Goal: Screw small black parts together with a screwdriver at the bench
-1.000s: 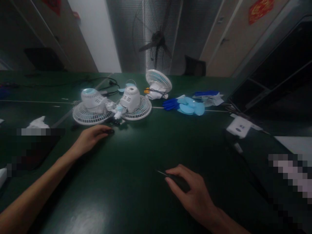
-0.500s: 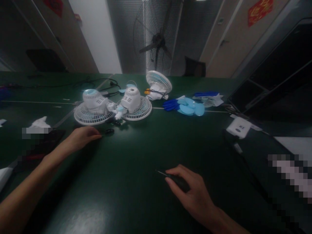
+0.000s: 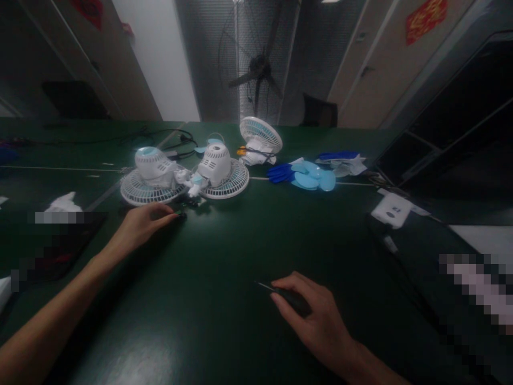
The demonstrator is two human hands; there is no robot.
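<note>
My right hand [image 3: 310, 310] is wrapped round the dark handle of a screwdriver [image 3: 294, 300]. Its thin metal shaft points to the left, over the green table. Farther off on the left, my left hand [image 3: 146, 219] has thumb and fingers pinched at a small dark part [image 3: 181, 214] with a bit of green on it; its kind is too small to tell. Just beyond that hand lie two white fan heads, one on the left [image 3: 154, 174] and one beside it [image 3: 216, 168], both with their grilles down. Several small dark bits [image 3: 193, 202] sit in front of them.
A third small fan [image 3: 260, 140] stands behind. Blue gloves [image 3: 280, 172] and light-blue fan blades [image 3: 315, 176] lie right of centre. A white box-like device [image 3: 393, 209] with a cable is at the right. White crumpled paper [image 3: 64, 203] and a dark tray [image 3: 76, 240] are on the left.
My left hand has moved a little to the right, and its fingertips now meet the small dark part. My right hand and the screwdriver have stayed almost still.
</note>
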